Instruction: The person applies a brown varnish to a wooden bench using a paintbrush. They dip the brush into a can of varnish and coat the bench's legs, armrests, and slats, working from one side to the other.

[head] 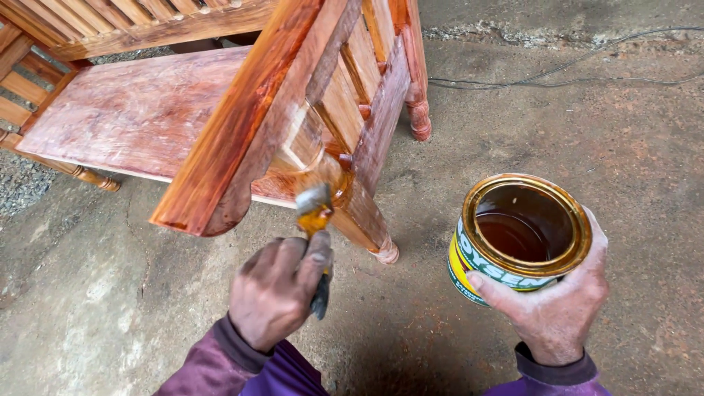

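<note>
From the head cam I see the left hand (275, 290) closed tight round a paintbrush (315, 220), fingers wrapped on the dark handle, thumb on top; bristles, wet w/ amber stain, press against the front upright of a wooden bench (139, 110) just under the armrest (242, 125). The armrest and the slats next to it look glossy orange-brown; the seat board is duller and reddish. The right hand (557, 301) cups an open round tin (517, 235) from below and the side, thumb across its yellow-and-green label, grip firm. The tin sits well right of the bench, held above the concrete floor (513, 125), and inside I see dark brown liquid, approx. half full. A thin cable (557, 77) lies on the floor at the top right, well away from both hands.
</note>
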